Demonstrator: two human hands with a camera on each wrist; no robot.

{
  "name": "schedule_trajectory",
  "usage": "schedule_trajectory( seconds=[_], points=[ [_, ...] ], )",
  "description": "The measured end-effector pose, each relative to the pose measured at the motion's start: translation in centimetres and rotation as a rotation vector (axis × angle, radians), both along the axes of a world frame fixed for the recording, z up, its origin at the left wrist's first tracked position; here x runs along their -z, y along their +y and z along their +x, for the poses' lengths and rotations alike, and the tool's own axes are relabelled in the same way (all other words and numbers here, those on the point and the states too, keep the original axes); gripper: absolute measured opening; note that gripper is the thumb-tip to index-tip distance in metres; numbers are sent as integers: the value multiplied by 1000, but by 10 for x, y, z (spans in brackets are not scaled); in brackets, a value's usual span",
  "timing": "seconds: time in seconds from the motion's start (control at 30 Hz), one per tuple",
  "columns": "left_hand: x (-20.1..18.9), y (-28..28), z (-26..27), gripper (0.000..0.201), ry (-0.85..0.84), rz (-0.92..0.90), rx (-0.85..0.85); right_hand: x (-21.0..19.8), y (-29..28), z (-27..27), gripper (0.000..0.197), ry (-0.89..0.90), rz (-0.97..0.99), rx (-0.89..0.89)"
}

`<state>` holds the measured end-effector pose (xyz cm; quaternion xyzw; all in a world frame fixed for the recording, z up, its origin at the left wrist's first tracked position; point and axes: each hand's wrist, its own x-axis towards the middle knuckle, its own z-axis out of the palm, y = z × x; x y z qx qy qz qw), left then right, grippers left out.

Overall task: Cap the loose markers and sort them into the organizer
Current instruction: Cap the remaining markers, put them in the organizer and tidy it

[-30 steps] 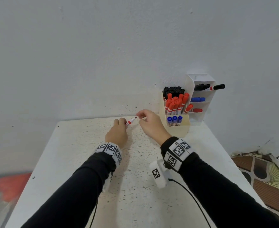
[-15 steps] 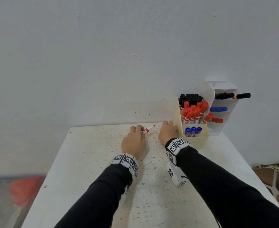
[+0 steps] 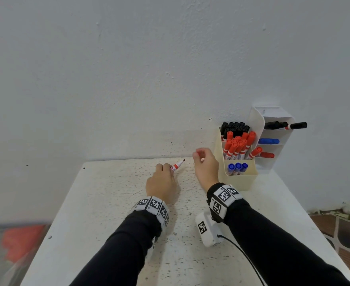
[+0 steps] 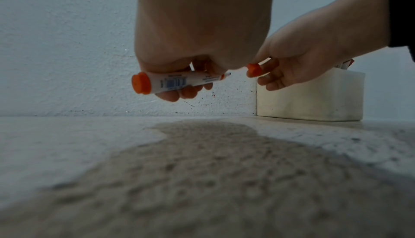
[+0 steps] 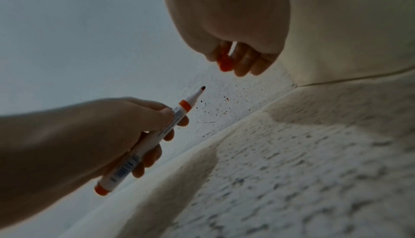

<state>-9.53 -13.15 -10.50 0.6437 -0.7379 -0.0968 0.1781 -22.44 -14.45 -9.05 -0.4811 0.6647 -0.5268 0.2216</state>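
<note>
My left hand (image 3: 161, 180) grips an uncapped red marker (image 3: 177, 165) above the table, its dark tip pointing up and right; the white barrel with red end plug (image 4: 179, 82) shows in the left wrist view, and the bare tip (image 5: 203, 87) in the right wrist view. My right hand (image 3: 205, 168) hovers just right of that tip and pinches a red cap (image 4: 253, 70) between thumb and fingers. The cap (image 5: 224, 62) is a short gap away from the marker tip. A cream organizer (image 3: 238, 180) at the back right holds black, red and blue capped markers.
Behind the organizer a white shelf box (image 3: 273, 141) against the wall holds black, blue and red markers lying flat. The speckled white table (image 3: 108, 213) ends at the wall. A white tagged device (image 3: 208, 230) with a cable hangs under my right wrist.
My right hand lifted off the table beside the organizer and now holds a red cap near the marker tip. The left hand kept the marker nearly still.
</note>
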Motion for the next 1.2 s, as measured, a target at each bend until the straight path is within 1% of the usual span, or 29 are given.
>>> schedule_trajectory(
  seconds=[0.07,0.13,0.17,0.23,0.3,0.37,0.5,0.6,0.7,0.73,0.8,0.83,0.87,0.9,0.93,0.97,1.07,1.17,1.2],
  points=[
    [0,-1,-2,33,12,-2,27,-1,5,0,12,-164,-42,-5],
    [1,-1,-4,33,35,-7,60,-1,6,1,8,-261,-28,-67],
    [1,-1,-4,33,46,-10,69,0,7,1,7,-272,-10,-101],
    [1,-1,-3,33,61,-10,71,3,6,2,5,-236,18,-124],
    [1,-1,-3,33,86,-10,72,4,7,2,3,-215,-39,-60],
    [-1,0,-5,33,91,-12,96,4,8,2,2,-257,-109,-7],
    [-1,0,-5,32,150,-4,142,5,9,7,4,-279,-11,-63],
    [-4,1,-4,32,219,11,181,1,10,5,7,-323,19,-88],
    [-9,5,-5,32,239,-11,215,-5,11,0,12,-267,72,-105],
    [-11,5,-5,32,204,-21,220,-6,11,0,20,-219,106,-107],
    [-16,7,-5,31,80,-49,224,-7,10,-1,38,-58,209,-103],
    [-18,7,-5,31,14,-58,231,-8,11,0,43,23,266,-103],
    [-21,7,-5,30,-36,-50,243,-10,12,0,45,68,298,-106],
    [-23,7,-5,31,-57,-29,264,-12,13,1,45,73,295,-117],
    [-25,6,-5,33,-37,6,293,-15,14,2,45,50,267,-132],
    [-28,4,-5,36,19,52,327,-19,16,4,44,24,224,-145],
    [-39,0,-7,43,233,209,404,-30,20,6,44,11,120,-190],
    [-47,1,-8,45,413,355,408,-37,20,5,45,26,68,-214],
    [-48,1,-9,45,464,373,404,-39,20,4,46,27,53,-219]
  ],
)
